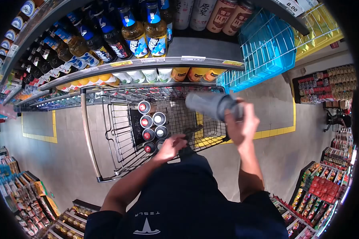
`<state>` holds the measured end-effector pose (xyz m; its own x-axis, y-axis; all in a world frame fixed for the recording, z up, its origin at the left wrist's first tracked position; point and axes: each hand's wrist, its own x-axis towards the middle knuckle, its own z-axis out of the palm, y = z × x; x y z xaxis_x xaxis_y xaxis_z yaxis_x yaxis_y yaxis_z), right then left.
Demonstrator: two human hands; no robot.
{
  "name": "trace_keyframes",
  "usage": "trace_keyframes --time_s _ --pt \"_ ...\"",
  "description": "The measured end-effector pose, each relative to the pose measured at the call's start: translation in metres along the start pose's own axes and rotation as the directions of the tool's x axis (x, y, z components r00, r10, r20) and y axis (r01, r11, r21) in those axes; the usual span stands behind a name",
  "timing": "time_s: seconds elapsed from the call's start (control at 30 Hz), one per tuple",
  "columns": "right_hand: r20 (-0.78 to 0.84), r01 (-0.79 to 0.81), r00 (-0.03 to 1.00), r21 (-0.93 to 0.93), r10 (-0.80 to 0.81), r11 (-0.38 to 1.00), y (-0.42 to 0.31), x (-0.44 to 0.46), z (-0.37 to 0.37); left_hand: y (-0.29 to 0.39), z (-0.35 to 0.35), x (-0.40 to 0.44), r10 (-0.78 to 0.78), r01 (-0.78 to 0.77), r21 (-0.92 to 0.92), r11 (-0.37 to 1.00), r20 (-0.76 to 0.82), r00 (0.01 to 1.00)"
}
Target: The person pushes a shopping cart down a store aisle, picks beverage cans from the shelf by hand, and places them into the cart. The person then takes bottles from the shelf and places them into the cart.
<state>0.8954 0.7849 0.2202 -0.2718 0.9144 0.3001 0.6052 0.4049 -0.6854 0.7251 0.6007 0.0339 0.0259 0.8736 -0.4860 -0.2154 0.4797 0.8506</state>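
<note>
In the head view, my right hand [243, 123] is closed around the end of a tall grey can [205, 104], smeared by motion. It is tilted almost flat above the far right part of a wire shopping cart [125, 137]. Several upright cans [146, 134] with red or white markings on their tops stand in two rows in the cart. My left hand [172, 147] is beside the nearest cans, over the cart's near side. Its fingers are bunched together, and anything in them is hidden.
Behind the cart, a shelf [211, 47] carries glass bottles [156, 34] and tall cans [221, 15]. A blue wire basket [263, 47] juts out at the shelf's right end. More stocked racks [319, 187] line the aisle. Yellow lines [283, 130] mark the grey floor.
</note>
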Motion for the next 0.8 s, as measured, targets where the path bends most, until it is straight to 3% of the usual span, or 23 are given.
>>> trace_keyframes --time_s 0.07,0.1,0.13,0.2,0.23,0.3,0.33,0.43,0.47,0.53,0.57,0.6,0.63,0.67,0.7,0.8 --pt "0.125 0.209 0.973 -0.125 -0.193 0.97 0.021 -0.025 0.029 0.048 0.017 0.01 -0.276 0.284 -0.428 0.858 0.083 0.958" --pt "0.319 0.209 0.938 -0.211 -0.135 0.955 0.033 -0.04 0.044 0.063 0.023 0.018 -0.39 0.407 -0.602 0.687 0.167 0.906" --pt "0.441 0.226 0.894 -0.3 -0.075 0.927 0.038 -0.061 0.057 0.062 0.024 0.03 -0.366 0.444 -0.687 0.575 0.269 0.891" --pt "0.562 0.398 0.806 -0.284 -0.184 0.872 0.048 -0.096 0.075 0.046 0.025 0.053 -0.278 0.523 -0.794 0.309 0.451 0.848" --pt "0.619 0.478 0.75 -0.265 -0.232 0.838 0.055 -0.107 0.082 0.027 0.021 0.064 -0.322 0.576 -0.763 0.293 0.489 0.811" --pt "0.619 0.474 0.752 -0.268 -0.227 0.838 0.074 -0.119 0.092 -0.003 0.016 0.085 -0.402 0.675 -0.692 0.258 0.558 0.726" --pt "0.617 0.475 0.754 -0.271 -0.228 0.837 0.084 -0.123 0.096 -0.008 0.018 0.094 -0.532 0.675 -0.667 0.315 0.465 0.707" --pt "0.615 0.392 0.754 -0.139 -0.231 0.909 0.117 -0.124 0.11 0.002 0.003 0.12 -0.663 0.702 -0.385 0.599 0.253 0.704" --pt "0.497 0.369 0.83 -0.149 -0.253 0.917 0.122 -0.125 0.114 -0.008 -0.009 0.135 -0.663 0.684 -0.161 0.711 0.17 0.729" --pt "0.467 0.225 0.876 -0.179 -0.119 0.958 0.155 -0.148 0.126 -0.014 -0.034 0.165 -0.56 0.549 0.296 0.782 -0.054 0.827" --pt "0.452 0.151 0.891 -0.191 -0.05 0.97 0.172 -0.162 0.134 -0.009 -0.047 0.177 -0.46 0.493 0.509 0.706 -0.2 0.865" --pt "0.418 0.092 0.909 -0.198 -0.001 0.976 0.184 -0.174 0.143 -0.013 -0.06 0.195 -0.386 0.436 0.59 0.68 -0.217 0.897" --pt "0.403 0.054 0.914 -0.223 0.041 0.973 0.189 -0.181 0.147 0.011 -0.064 0.202 -0.419 0.453 0.715 0.533 -0.242 0.875" --pt "0.386 0.018 0.919 -0.247 0.081 0.969 0.193 -0.186 0.15 0.034 -0.07 0.203 -0.39 0.355 0.805 0.475 -0.169 0.905" --pt "0.367 -0.018 0.922 -0.272 0.121 0.962 0.193 -0.186 0.152 0.035 -0.072 0.213 -0.409 0.38 0.871 0.311 -0.238 0.881" --pt "0.334 -0.067 0.929 -0.281 0.162 0.957 0.192 -0.186 0.152 0.036 -0.08 0.224 -0.391 0.397 0.914 0.087 -0.336 0.857"
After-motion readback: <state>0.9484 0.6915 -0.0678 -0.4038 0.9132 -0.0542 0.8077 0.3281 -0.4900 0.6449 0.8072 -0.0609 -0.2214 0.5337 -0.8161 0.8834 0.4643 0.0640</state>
